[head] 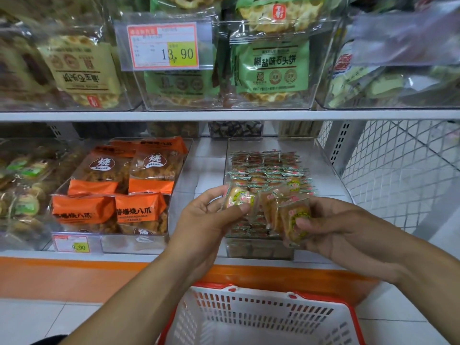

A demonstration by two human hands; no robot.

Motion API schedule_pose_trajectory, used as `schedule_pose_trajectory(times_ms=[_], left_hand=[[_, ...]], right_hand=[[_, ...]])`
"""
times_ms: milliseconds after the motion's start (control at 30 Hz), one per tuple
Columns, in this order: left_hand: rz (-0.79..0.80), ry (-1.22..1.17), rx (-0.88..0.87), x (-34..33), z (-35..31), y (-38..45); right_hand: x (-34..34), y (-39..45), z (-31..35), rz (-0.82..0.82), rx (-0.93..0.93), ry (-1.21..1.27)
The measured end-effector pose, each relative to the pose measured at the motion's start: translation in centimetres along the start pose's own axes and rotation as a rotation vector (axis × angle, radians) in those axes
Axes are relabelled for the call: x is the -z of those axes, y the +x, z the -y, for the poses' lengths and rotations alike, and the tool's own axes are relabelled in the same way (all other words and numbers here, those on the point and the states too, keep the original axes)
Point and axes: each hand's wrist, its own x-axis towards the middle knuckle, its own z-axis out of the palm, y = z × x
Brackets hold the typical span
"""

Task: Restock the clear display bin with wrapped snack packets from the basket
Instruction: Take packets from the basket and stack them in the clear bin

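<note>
Many snack packets [267, 170] in clear bin [328, 168], basket [261, 317] below

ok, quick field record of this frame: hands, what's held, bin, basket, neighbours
left hand: pinches one snack packet
right hand: grips several packets, fanned
position: both over front of clear bin
bin: holds rows of packets, lower shelf
basket: white with red rim, below hands; no packets visible inside
left neighbour: orange bags

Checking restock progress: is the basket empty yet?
Cannot tell fully. The visible part of the basket shows no packets, but its near end is out of frame.
</note>
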Motion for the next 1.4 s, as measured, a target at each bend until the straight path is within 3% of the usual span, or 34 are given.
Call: schedule_pose_trajectory(times_ms=[167, 400, 567, 867, 1033, 1167, 1400], left_hand=[[0.037, 0.07, -0.031, -0.1, 0.2, -0.1], [0.234, 0.174, -0.006, 0.7, 0.9, 0.5], [0.237, 0.377, -0.01, 0.4, 2.0, 0.7], [0.266, 0.472, 0.028, -1.6, 4.5, 1.8], [0.287, 0.443, 0.062, -3.7, 4.7, 3.3], [0.152, 0.458, 0.112, -4.9, 5.7, 5.4], [0.164, 1.178, -0.157, -4.0, 7.2, 8.0]], right_hand=[[-0.1, 0.6, -1.0, -0.028, -0.016, -0.027], [0.1, 0.6, -1.4, -0.039, 0.009, 0.001], [-0.1, 0.5, -1.5, -0.037, -0.002, -0.063], [1.6, 0.6, 0.0, -0.054, -0.048, -0.195], [3.3, 1.2, 0.7, -0.171, -0.074, -0.302], [4.4, 2.5, 0.9, -0.395, -0.059, -0.517], [7.2, 7.0, -0.9, -0.674, -0.085, -0.865]])
